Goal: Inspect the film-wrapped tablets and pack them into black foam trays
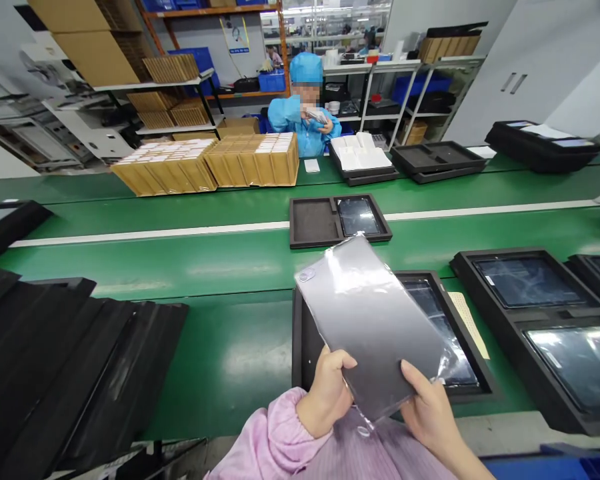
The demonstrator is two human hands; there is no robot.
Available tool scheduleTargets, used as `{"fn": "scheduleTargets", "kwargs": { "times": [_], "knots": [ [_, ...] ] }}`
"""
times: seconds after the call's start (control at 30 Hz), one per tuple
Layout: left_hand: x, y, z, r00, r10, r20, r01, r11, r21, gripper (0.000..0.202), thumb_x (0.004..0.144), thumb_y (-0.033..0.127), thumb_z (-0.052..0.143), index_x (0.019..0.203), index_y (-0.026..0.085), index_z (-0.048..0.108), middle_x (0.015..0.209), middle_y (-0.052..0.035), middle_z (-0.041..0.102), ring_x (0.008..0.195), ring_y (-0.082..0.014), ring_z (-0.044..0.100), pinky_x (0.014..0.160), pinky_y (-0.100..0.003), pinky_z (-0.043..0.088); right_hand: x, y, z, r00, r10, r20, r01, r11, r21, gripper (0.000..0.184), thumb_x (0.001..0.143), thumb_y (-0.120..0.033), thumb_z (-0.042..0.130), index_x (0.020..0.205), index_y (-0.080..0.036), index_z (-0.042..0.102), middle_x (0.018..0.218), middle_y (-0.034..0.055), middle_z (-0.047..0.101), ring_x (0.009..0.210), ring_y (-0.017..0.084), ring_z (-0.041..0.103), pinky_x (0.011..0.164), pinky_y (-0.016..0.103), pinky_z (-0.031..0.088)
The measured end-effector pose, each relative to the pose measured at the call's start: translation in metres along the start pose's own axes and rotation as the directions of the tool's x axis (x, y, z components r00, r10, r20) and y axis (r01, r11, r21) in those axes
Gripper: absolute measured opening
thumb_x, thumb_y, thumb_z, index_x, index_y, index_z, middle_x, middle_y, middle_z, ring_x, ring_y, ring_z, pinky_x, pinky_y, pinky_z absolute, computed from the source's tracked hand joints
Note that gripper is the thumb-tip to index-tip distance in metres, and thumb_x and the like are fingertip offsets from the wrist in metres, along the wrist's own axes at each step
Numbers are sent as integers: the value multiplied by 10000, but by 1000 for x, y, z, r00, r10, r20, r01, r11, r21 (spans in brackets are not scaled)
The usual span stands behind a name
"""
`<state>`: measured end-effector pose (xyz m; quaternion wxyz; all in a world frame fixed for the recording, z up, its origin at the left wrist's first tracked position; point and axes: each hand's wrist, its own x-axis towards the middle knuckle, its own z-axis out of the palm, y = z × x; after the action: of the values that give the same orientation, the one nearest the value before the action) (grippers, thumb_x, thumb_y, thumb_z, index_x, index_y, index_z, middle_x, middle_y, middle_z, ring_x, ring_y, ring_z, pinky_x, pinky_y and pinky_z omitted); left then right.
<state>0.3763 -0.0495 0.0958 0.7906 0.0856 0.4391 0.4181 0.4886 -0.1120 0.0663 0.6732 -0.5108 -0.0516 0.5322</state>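
Note:
A grey tablet (367, 313) in a clear plastic film is held up in front of me, tilted, with its back and a round camera spot at the upper left corner facing me. My left hand (329, 387) grips its lower left edge, thumb on top. On the lower right edge my right hand (427, 403) holds it the same way, and loose film bunches there. Beneath it lies a black foam tray (483, 373), partly hidden by the tablet. Another tablet (425, 300), screen up, sits in that tray's right compartment.
Farther off, a foam tray (315, 223) holds one tablet on its right side. Loaded trays (523, 317) lie at right, beside a perforated strip (467, 323). Stacked black trays (130, 373) lean at left. Across the green bench (235, 267), a co-worker (305, 127) stands behind cardboard boxes (253, 163).

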Motion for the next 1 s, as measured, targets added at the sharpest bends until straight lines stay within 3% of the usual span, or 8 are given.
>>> {"fn": "scheduleTargets", "kwargs": {
  "times": [0.13,0.23,0.33,0.43,0.57,0.7,0.8,1.0],
  "knots": [
    [12,8,-12,984,27,177,-41,997,71,448,524,115,657,969,147,613,977,-78,687,863,-208,643,733,-297,488,1,-18,14,978,-174,-113,162,981,-110,676,480,-348,815,1109,-210,610,866,45,723,835,258,661,836,397,515],
    [26,31,-31,990,136,44,-140,985,99,584,593,140,691,1155,172,534,1229,-141,593,1014,-231,629,834,-326,486,6,-22,9,936,-321,-142,281,928,-245,623,463,-306,797,1054,-188,639,848,55,727,789,235,661,830,361,512],
    [33,53,-42,940,337,-48,-323,928,183,665,645,226,715,1260,182,467,1325,-158,527,1140,-250,572,920,-344,456,11,-19,-4,956,-272,-107,248,949,-195,555,502,-298,757,1038,-197,651,845,51,729,762,243,669,775,376,531],
    [23,59,-41,854,520,6,-506,830,234,728,630,297,756,1287,187,463,1219,-112,611,1110,-229,584,929,-312,451,17,-14,-23,986,-159,-52,151,981,-120,379,560,-295,701,930,-215,683,780,33,729,718,256,677,697,396,549],
    [-5,48,-28,715,699,25,-665,668,333,637,646,319,748,1234,198,537,841,-31,701,697,-148,634,664,-248,499,22,-12,-46,989,-150,-1,149,982,-112,103,638,-305,629,690,-232,678,638,11,705,598,246,664,659,425,557],
    [-25,45,-16,572,814,104,-766,484,424,222,633,332,735,825,221,718,708,-42,698,643,-181,623,643,-287,500,19,-17,-50,987,-127,96,138,983,-119,123,674,-330,609,641,-231,675,598,31,690,693,299,683,784,516,536],
    [-32,51,-11,543,811,217,-789,404,463,61,634,300,715,635,240,728,760,-72,729,732,-229,655,706,-324,509,16,-23,-47,982,-119,144,137,982,-129,146,671,-361,622,617,-233,668,581,46,682,789,334,686,833,558,509],
    [-38,46,-10,529,814,241,-802,386,456,140,643,239,709,773,226,759,661,-52,702,591,-184,617,605,-287,487,15,-26,-48,966,-124,226,164,972,-168,168,667,-393,639,577,-254,664,533,49,664,827,352,683,860,599,479]
  ]
}}
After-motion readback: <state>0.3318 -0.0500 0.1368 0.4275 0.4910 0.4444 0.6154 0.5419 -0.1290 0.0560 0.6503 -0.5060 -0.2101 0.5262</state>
